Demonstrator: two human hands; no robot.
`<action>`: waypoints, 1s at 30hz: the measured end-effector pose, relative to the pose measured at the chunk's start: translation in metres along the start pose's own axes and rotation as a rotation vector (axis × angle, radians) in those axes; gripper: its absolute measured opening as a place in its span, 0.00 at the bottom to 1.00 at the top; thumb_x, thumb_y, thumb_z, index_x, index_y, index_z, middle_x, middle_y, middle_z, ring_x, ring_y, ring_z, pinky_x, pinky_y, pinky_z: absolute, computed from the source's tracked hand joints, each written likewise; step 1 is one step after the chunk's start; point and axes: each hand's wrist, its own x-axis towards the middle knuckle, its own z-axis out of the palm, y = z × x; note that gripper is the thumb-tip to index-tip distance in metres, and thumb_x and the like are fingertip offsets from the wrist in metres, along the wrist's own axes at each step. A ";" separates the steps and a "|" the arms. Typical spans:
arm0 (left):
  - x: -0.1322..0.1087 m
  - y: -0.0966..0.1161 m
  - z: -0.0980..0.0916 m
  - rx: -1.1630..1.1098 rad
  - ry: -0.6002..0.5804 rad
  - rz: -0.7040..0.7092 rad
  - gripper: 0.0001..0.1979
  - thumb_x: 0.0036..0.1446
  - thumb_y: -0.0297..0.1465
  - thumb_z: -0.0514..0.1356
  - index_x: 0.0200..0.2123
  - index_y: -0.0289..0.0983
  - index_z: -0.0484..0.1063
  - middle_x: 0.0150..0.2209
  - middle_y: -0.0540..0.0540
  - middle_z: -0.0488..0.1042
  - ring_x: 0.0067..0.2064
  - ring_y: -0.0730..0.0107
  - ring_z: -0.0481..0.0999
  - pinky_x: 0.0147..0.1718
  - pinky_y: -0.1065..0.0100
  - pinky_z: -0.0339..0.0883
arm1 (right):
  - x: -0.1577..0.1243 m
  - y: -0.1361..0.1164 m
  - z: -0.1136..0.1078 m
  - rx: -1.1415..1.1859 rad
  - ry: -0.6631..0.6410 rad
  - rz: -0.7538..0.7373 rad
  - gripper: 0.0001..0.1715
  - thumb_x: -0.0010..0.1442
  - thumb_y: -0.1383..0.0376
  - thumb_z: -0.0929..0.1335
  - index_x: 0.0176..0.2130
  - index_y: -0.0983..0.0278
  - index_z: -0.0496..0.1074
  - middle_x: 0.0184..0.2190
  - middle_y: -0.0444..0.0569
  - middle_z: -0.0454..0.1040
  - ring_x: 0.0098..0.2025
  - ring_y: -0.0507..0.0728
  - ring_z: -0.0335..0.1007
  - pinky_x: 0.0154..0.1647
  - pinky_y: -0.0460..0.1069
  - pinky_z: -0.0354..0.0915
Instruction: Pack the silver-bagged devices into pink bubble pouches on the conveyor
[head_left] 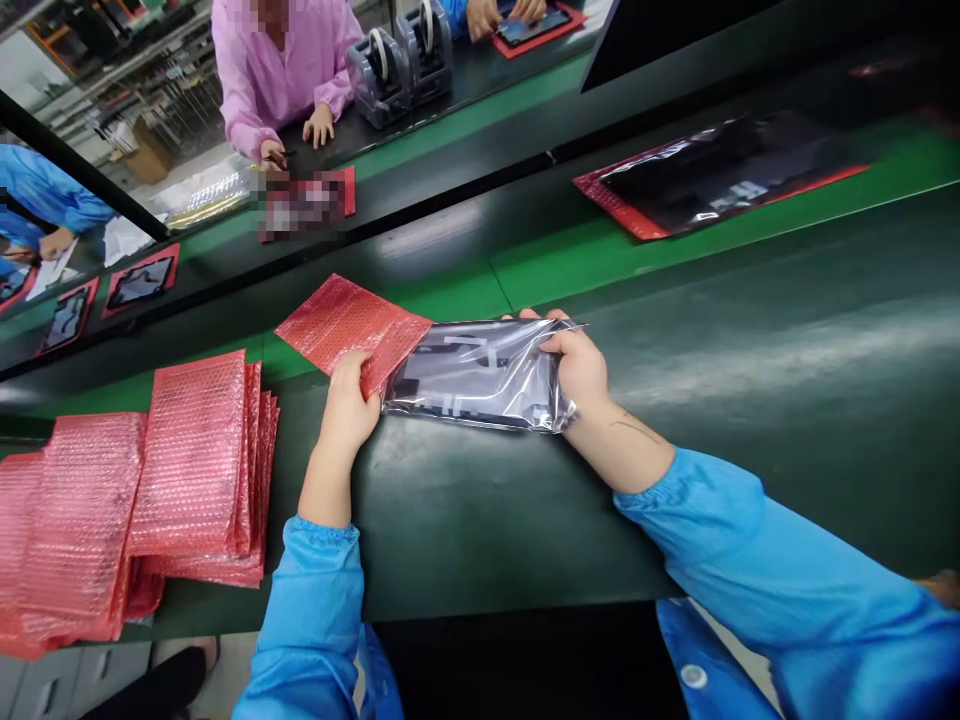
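My left hand [351, 402] is closed on a red bubble-wrap bag [352, 320], its thumb and fingers near the bag's mouth. My right hand [581, 365] grips the right end of a flat dark electronic panel [472, 375] wrapped in clear, shiny plastic. Pale strips show through the film. The panel's left end meets the mouth of the red bag; how far it reaches inside is hidden. Both are held above the dark green bench.
Stacks of red bubble bags [191, 460] lie at left on the bench [510, 530]. Another wrapped panel [720, 175] rests on red bags at the back right. Across the bench sit a person in a pink sleeve [244, 90], tape dispensers [382, 75], and other workers in blue.
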 end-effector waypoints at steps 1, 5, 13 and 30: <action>0.001 0.004 -0.001 0.052 0.048 -0.057 0.22 0.53 0.19 0.62 0.53 0.37 0.71 0.57 0.37 0.76 0.61 0.51 0.74 0.64 0.51 0.67 | 0.001 0.001 -0.001 0.006 0.012 -0.035 0.25 0.39 0.70 0.67 0.41 0.58 0.65 0.43 0.43 0.82 0.50 0.64 0.82 0.49 0.62 0.82; 0.000 0.023 -0.006 0.191 -0.062 -0.390 0.13 0.59 0.34 0.65 0.25 0.40 0.65 0.30 0.44 0.74 0.37 0.57 0.76 0.42 0.60 0.70 | 0.001 0.004 -0.003 0.018 0.049 -0.099 0.24 0.38 0.69 0.67 0.40 0.58 0.65 0.42 0.42 0.82 0.53 0.65 0.81 0.50 0.61 0.81; -0.009 0.040 0.013 -0.451 -0.075 -0.550 0.20 0.62 0.38 0.61 0.22 0.40 0.57 0.21 0.52 0.67 0.27 0.68 0.78 0.29 0.72 0.68 | 0.007 0.010 -0.011 -0.055 -0.004 -0.127 0.24 0.43 0.64 0.69 0.42 0.57 0.64 0.45 0.43 0.82 0.49 0.62 0.81 0.46 0.59 0.80; -0.022 0.074 0.051 -1.020 0.162 -0.604 0.27 0.59 0.50 0.69 0.26 0.39 0.58 0.26 0.54 0.64 0.26 0.75 0.70 0.28 0.71 0.75 | 0.000 0.000 -0.005 -0.173 -0.145 -0.251 0.17 0.53 0.59 0.73 0.41 0.57 0.66 0.47 0.45 0.82 0.54 0.64 0.80 0.60 0.64 0.75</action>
